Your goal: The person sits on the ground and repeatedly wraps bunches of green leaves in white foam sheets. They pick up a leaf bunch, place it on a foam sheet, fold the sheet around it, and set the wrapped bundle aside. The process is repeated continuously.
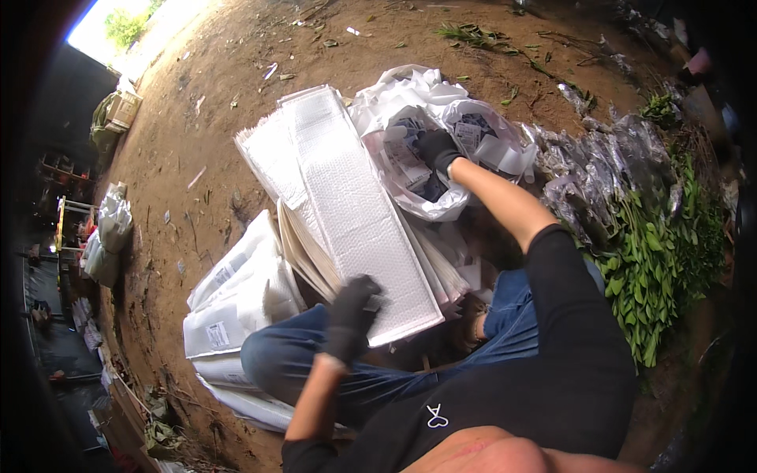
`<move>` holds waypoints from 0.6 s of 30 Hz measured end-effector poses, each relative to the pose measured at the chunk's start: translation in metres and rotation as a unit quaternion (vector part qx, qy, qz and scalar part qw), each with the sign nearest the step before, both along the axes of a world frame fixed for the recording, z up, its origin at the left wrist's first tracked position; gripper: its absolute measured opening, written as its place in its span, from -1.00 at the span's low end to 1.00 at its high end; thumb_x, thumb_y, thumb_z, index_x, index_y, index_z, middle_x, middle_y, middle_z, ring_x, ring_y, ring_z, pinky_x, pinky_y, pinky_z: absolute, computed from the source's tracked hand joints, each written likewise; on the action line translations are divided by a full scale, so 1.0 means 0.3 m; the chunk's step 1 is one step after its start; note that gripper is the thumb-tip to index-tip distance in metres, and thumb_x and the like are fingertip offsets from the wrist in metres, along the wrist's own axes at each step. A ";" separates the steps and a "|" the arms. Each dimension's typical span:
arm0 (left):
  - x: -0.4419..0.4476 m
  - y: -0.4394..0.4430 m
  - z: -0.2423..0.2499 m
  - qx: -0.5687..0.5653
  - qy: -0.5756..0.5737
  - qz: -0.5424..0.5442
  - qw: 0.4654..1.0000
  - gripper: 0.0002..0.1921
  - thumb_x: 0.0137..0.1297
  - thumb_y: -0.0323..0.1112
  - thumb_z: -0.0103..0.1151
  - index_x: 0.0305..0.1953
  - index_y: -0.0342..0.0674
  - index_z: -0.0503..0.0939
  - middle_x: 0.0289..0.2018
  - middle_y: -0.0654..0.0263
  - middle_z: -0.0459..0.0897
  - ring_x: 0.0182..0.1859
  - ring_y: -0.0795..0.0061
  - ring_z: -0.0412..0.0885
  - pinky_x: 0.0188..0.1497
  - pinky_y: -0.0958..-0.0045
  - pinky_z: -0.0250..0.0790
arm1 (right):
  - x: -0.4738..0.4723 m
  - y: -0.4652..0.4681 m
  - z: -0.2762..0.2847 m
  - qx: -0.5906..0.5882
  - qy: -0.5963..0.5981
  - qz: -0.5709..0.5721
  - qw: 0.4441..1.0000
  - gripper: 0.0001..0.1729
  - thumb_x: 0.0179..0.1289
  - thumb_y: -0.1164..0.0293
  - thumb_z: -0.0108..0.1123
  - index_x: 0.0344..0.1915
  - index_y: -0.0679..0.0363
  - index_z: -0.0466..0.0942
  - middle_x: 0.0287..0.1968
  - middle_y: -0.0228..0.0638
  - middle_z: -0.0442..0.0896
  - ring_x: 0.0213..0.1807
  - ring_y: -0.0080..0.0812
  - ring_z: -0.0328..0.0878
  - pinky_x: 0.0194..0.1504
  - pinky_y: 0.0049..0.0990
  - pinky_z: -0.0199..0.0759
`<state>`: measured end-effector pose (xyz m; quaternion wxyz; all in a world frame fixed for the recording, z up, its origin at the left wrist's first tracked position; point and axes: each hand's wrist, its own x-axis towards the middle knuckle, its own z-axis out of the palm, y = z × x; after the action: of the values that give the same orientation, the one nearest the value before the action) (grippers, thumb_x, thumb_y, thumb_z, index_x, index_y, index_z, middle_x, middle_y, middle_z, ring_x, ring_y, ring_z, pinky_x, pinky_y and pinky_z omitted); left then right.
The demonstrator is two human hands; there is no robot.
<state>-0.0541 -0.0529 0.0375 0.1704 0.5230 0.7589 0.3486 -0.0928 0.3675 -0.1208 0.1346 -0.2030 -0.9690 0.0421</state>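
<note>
A long stack of white bubble mailers [349, 195] lies across the middle in front of my knees, one whole mailer on top. My left hand [353, 316], in a black glove, is over the near left edge of that stack, its fingers curled and blurred. Whether it grips anything is unclear. Beyond the stack to the right stands a crumpled white plastic bag [414, 88] with two openings. My right hand [439, 149], also gloved in black, reaches into it among printed labels [411, 168]; its fingertips are hidden. More labels [468, 135] show in the right-hand opening.
Labelled white mailers [236, 319] are piled by my left knee. Plastic-wrapped bundles [591, 171] and leafy green stems [656, 260] lie to the right. On the dirt floor [195, 148] are scattered scraps; a wrapped bundle [109, 236] and a cardboard box [123, 110] stand at the far left.
</note>
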 end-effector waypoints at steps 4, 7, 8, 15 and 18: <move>0.212 0.136 -0.257 -0.381 0.204 -0.080 0.898 -0.04 -0.02 -0.05 0.44 0.46 0.20 0.20 0.48 0.08 0.13 0.49 -0.12 0.10 0.30 -0.25 0.18 | -0.043 0.053 -0.018 -0.049 -0.042 0.059 0.996 -0.77 0.17 0.25 0.21 -0.25 0.06 0.72 -0.23 -0.18 0.75 -0.26 -0.11 0.72 -0.22 -0.15 0.57; 0.251 0.113 -0.332 -0.356 0.256 -0.048 0.897 -0.01 0.03 -0.01 0.40 0.50 0.26 0.09 0.51 0.07 0.04 0.50 -0.19 0.05 0.29 -0.35 0.12 | 0.021 0.144 0.000 -0.111 -0.014 0.087 0.990 -0.73 0.20 0.23 0.28 -0.17 0.12 0.69 -0.19 -0.18 0.75 -0.23 -0.18 0.72 -0.13 -0.25 0.55; 0.247 0.107 -0.336 -0.351 0.268 -0.050 0.896 -0.05 0.05 -0.02 0.38 0.49 0.26 0.11 0.50 0.06 0.06 0.50 -0.19 0.05 0.30 -0.34 0.11 | 0.039 0.180 0.010 -0.183 0.010 0.079 0.980 -0.72 0.20 0.23 0.31 -0.16 0.13 0.68 -0.19 -0.18 0.75 -0.23 -0.22 0.71 -0.12 -0.29 0.54; 0.177 0.151 -0.314 -0.303 0.177 -0.058 0.935 -0.19 0.07 -0.21 0.37 0.41 0.20 0.28 0.42 0.09 0.23 0.42 -0.12 0.21 0.25 -0.12 0.23 | 0.086 0.247 0.093 -0.536 0.105 0.002 0.837 -0.81 0.24 0.40 0.36 -0.17 0.22 0.71 -0.29 -0.37 0.76 -0.34 -0.53 0.67 -0.21 -0.51 0.51; 0.170 0.116 -0.311 -0.288 0.159 -0.068 0.942 -0.20 0.08 -0.29 0.35 0.40 0.22 0.30 0.43 0.11 0.22 0.42 -0.12 0.20 0.27 -0.13 0.21 | 0.122 0.210 0.138 -0.520 0.118 0.047 0.845 -0.82 0.29 0.43 0.31 -0.13 0.22 0.69 -0.33 -0.44 0.73 -0.37 -0.60 0.66 -0.32 -0.58 0.48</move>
<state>-0.0032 -0.0180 -0.0558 0.2140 0.5503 0.8070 0.0154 -0.0561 0.4305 -0.0793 0.1201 -0.1909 -0.7903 0.5698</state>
